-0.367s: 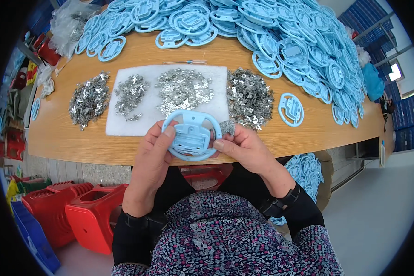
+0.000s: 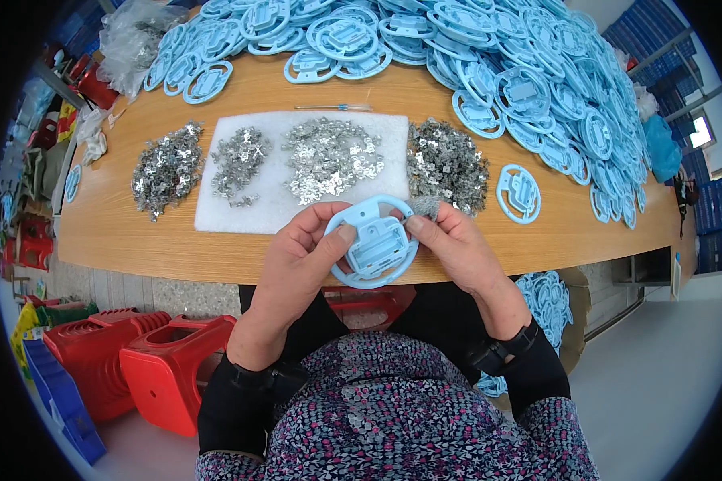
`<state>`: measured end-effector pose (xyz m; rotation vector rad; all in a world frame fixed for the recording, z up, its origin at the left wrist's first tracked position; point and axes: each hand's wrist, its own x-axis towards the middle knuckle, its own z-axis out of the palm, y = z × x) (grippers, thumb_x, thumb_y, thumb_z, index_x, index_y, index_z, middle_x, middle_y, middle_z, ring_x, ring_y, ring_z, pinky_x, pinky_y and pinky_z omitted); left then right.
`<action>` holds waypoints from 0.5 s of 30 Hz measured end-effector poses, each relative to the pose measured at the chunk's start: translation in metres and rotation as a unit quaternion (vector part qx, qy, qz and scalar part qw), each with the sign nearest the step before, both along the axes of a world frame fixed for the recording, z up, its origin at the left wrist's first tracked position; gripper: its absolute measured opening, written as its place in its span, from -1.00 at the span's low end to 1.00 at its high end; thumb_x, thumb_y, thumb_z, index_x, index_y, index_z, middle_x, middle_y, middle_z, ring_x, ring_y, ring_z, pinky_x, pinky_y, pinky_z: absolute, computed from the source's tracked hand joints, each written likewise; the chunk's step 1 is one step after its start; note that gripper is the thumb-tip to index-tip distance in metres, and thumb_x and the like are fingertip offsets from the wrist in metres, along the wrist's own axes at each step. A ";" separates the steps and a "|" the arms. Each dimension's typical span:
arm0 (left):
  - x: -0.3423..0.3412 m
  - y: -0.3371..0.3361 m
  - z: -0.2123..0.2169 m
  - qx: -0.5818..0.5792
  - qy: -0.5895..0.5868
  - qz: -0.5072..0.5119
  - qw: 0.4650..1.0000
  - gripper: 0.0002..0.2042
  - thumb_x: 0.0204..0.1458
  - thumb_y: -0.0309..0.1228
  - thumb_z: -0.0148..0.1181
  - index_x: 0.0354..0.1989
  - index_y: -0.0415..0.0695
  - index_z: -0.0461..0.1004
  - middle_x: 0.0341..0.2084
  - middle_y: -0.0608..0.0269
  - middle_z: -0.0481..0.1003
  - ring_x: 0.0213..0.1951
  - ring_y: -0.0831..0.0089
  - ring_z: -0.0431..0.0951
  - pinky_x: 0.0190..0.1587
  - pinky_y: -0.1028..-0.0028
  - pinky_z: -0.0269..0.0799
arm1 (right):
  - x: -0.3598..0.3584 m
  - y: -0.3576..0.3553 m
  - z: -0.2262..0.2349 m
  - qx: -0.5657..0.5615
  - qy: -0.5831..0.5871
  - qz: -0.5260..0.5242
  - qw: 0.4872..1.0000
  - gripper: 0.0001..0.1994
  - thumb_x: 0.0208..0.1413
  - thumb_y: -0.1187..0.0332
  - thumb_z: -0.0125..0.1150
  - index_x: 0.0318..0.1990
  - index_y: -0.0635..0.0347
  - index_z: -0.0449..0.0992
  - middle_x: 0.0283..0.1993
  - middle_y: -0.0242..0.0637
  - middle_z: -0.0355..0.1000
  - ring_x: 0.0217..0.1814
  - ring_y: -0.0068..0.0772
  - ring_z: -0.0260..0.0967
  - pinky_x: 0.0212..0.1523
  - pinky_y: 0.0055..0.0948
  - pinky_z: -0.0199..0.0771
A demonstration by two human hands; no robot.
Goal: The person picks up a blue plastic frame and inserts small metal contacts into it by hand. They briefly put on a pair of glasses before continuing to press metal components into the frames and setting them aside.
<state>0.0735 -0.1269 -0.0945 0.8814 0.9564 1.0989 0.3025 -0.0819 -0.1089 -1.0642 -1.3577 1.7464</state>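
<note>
Left hand (image 2: pixel 297 255) and right hand (image 2: pixel 456 244) raised together, fingers curled, thumbs inward

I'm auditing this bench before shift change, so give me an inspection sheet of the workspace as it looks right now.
Surface: curved wooden table, with a white foam mat on it.
Job's things: round light-blue plastic ring part, held at the table's near edge.
Clutter: four heaps of small silvery metal clips; a big pile of matching blue ring parts; one single blue ring part; a thin pen-like stick.
Grippers: left hand and right hand both grip the ring, thumbs on top.
Cables: nothing seen.
Surroundings: red plastic stools, blue crate, clear plastic bag.
</note>
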 end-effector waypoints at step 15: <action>0.003 0.004 -0.002 0.017 -0.008 0.049 0.999 -0.67 0.26 -0.38 0.10 0.13 -0.26 0.35 -0.32 0.34 0.52 -0.35 0.65 0.50 -0.26 0.60 0.46 | -0.006 -0.005 0.005 0.019 -0.007 -0.016 1.000 -0.73 0.33 0.29 0.11 0.00 0.32 0.49 -0.17 -0.40 0.53 -0.20 -0.66 0.43 -0.15 -0.58 0.46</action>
